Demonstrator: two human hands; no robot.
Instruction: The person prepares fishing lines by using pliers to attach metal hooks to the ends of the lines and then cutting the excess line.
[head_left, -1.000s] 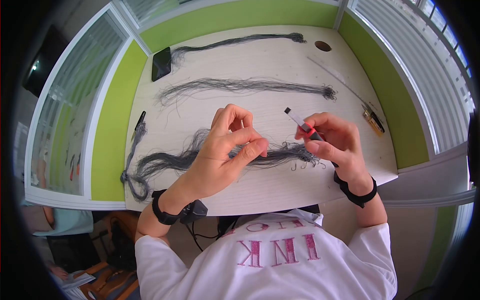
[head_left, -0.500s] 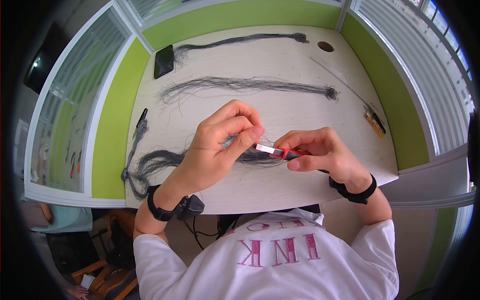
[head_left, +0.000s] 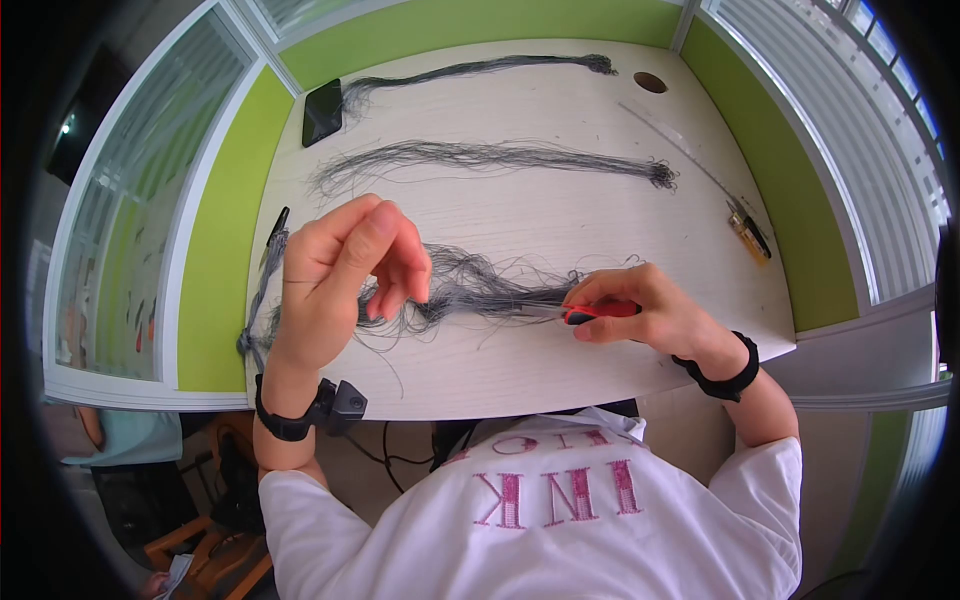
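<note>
red and black are seen on the gripped tool [head_left: 602,312]. the strands [head_left: 470,298] beside the grip are coloured dark grey, the tabletop [head_left: 500,385] beneath it off-white. beyond the grip, the partition [head_left: 790,215] is coloured green. nearer the body than the grip, the white shirt [head_left: 590,550] is lettered in pink.

Right hand [head_left: 650,310]: thumb and fingers closed around a red-and-black-handled tool with a slim metal blade [head_left: 598,313], the blade extending leftward from the fingertips over a loose bundle of dark grey strands [head_left: 470,298]. Left hand [head_left: 345,275]: fingers curled, above the same bundle's left part; any strand between them cannot be confirmed. Beyond both hands' fingers: a straighter grey bundle with a tangled right end [head_left: 480,157]. Right of and beyond the right fingers: a yellow-and-black tool [head_left: 747,238].
</note>
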